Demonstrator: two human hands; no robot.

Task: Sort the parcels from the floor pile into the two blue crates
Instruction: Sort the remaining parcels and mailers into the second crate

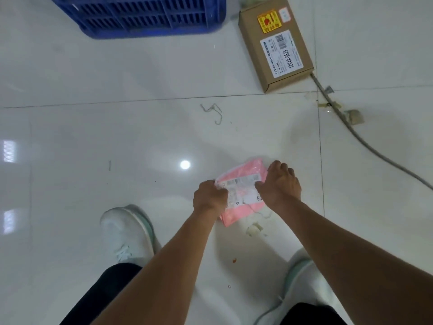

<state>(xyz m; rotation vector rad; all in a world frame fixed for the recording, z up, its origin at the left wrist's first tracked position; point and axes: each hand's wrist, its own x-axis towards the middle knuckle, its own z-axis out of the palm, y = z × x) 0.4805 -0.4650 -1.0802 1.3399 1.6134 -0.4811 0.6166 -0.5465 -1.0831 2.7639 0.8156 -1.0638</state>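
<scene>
Overhead, only the slatted side wall of one blue crate (140, 17) shows at the top edge of the view. Its inside is cut off by the frame, so what it holds cannot be told. It stands on the glossy white tiled floor (105, 127).

To the right of the crate, and apart from it, a flat brown cardboard box (276, 45) lies closed on the tiles. It carries a white printed label and a yellow and red sticker on its top face. A grey cable (365, 141) runs out from beside the box's near corner and trails away to the right. A loose bit of thread (213, 112) lies on the tile between the box and the hands.

Lower down, between the two white shoes, both hands hold a pink parcel (241, 191), a soft plastic mailer with a white shipping label facing up. The left hand (209, 197) grips the parcel's left edge, its fingers curled round it and its knuckles turned up. The right hand (280, 184) grips the right edge, its fingers bent down over the far side and its thumb laid against the label. The parcel is low over the floor, well apart from the crate. Whether it rests on the tiles or is just lifted cannot be told.
</scene>
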